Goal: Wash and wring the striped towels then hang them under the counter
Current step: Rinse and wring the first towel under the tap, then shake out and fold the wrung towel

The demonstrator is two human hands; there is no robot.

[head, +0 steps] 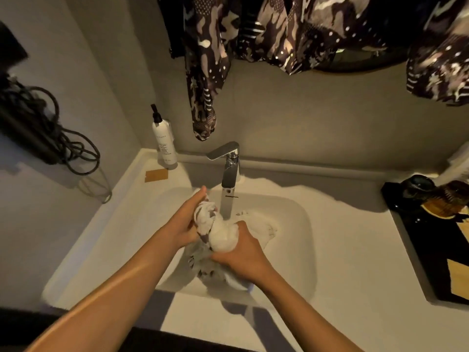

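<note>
Presently: striped towel [218, 232], bunched in the sink [291, 224] just near of the faucet [229, 179]. Left hand [189, 222] and right hand [241, 252] both clenched around it. Best practice, by judgement: twist hands oppositely, low over the basin.

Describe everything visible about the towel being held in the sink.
The towel is white, soft-looking cloth with faint dark stripes or marks, bunched into a twisted wad. It sits over the white sink basin, just below the chrome faucet spout. The left hand clasps its upper, crumpled end; the right hand has its grip around the lower part. More cloth trails into the basin beneath. It looks wet, though running water is hard to make out.
</note>
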